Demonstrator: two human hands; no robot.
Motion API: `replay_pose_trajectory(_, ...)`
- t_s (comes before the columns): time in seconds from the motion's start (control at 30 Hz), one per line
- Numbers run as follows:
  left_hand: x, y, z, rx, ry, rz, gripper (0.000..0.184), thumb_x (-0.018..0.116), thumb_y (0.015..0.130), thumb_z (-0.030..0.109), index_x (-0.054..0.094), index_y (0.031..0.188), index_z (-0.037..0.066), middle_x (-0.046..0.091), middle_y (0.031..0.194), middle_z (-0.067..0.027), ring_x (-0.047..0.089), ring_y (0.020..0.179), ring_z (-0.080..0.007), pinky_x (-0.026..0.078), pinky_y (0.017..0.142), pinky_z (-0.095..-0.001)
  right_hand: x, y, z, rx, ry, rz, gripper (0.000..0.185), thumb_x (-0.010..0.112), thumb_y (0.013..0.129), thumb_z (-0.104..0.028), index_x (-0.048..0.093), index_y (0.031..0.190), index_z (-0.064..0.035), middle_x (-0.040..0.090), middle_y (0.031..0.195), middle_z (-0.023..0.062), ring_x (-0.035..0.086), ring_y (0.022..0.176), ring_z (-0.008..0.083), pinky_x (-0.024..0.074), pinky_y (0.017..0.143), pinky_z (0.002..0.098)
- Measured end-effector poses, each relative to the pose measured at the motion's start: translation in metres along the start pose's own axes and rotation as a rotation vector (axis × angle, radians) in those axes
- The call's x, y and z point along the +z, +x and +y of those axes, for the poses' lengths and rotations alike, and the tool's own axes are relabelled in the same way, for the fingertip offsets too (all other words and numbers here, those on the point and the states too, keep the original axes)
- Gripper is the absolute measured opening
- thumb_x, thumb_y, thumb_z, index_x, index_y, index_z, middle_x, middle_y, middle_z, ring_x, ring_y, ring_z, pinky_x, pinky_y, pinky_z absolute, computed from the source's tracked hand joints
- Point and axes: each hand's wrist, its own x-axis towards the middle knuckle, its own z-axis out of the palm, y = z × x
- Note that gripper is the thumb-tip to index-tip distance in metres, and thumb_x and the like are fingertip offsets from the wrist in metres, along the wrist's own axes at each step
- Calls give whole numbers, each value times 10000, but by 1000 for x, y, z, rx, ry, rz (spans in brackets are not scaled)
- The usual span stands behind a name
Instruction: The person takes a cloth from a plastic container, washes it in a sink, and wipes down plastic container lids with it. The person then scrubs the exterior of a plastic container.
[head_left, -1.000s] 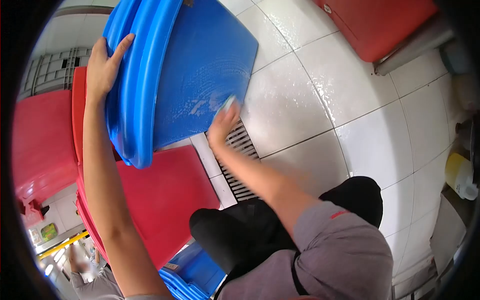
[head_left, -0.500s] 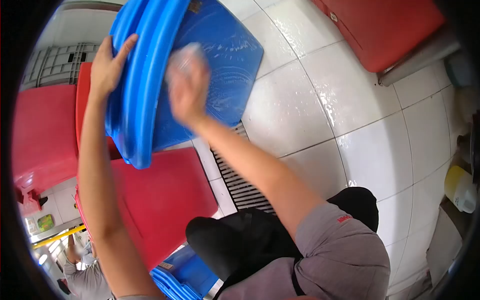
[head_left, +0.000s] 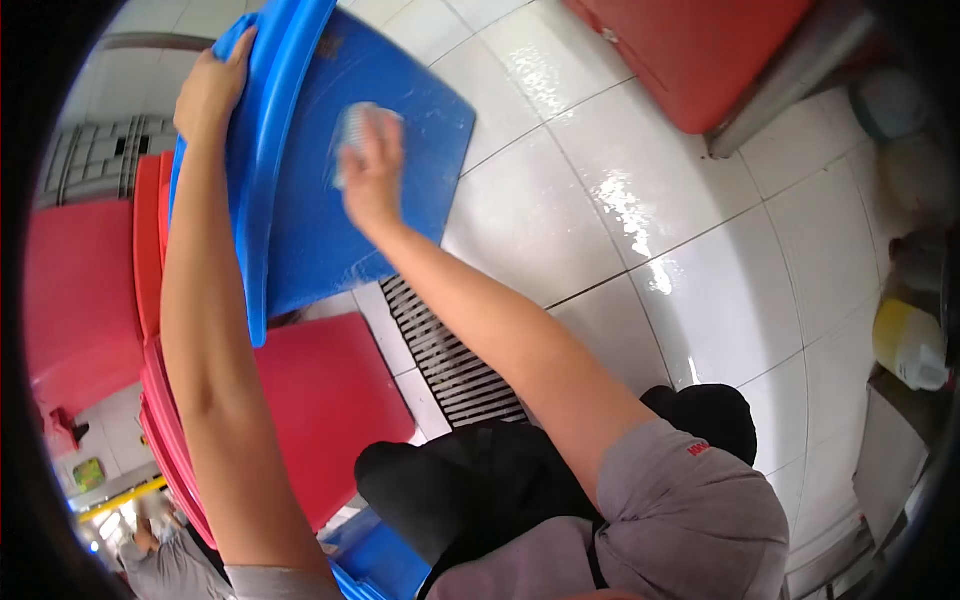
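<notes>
A large blue plastic bin (head_left: 400, 130), with a thick moulded rim, is tilted in front of me. Wet streaks mark its flat side. My left hand (head_left: 212, 95) grips the rim at the upper left, fingers partly hidden behind it. Against the flat side, my right hand (head_left: 372, 175) presses a whitish scrubber (head_left: 352, 130), whose exact kind is blurred. Its fingers are closed over the scrubber.
Red plastic bins (head_left: 320, 400) stand below and left of the blue one. A floor drain grate (head_left: 450, 365) runs near my knees. The white tiles (head_left: 620, 220) shine wet. At right are a red container (head_left: 700, 60) and a yellowish jug (head_left: 908, 345). Another person (head_left: 170, 560) is at lower left.
The blue bin has shifted left and its ridged rim has turned more edge-on. My left hand has moved up along the rim. My right hand has slid slightly over the flat side with the scrubber.
</notes>
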Motion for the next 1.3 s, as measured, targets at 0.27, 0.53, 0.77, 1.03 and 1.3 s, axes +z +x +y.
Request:
replay_pose_trajectory(0.27,-44,-102,-5,250,-295,185,647,574,642,577,561,995,35,598,788,-139,566,749,-236,423,666,-299,-64,-23,89,541,-20,517,414,318,843,-111,285,1232,26,271,1252,216,299,1154,332,243,964,414)
replay_pose_trajectory(0.53,-34,-113,-72,778,-896,86,308,511,782,288,473,721,-11,380,582,-14,346,551,-71,282,490,-229,-53,-63,-39,301,-21,628,423,278,879,-177,265,1252,21,228,1292,206,207,1220,289,147,997,410)
replay_pose_trajectory(0.77,-11,-102,-116,539,-973,-59,302,409,860,230,422,657,7,331,577,21,309,549,-58,236,475,-239,-100,-88,65,571,-26,201,488,393,764,8,324,1243,-55,221,1302,162,156,1237,291,140,1006,416)
replay_pose_trajectory(1.03,-5,-110,-120,384,-1114,-27,306,445,855,242,492,654,16,381,599,52,312,552,-39,262,488,-217,-38,-118,-60,-483,-14,81,353,585,705,-164,439,1023,-116,254,1221,158,259,1151,393,182,925,560)
replay_pose_trajectory(1.3,5,-111,-119,417,-1213,118,256,500,822,199,558,730,-32,468,611,37,400,584,-47,321,524,-200,-78,-137,58,-343,-224,9,533,614,704,-215,343,1152,-112,213,1258,106,277,1131,415,233,938,534)
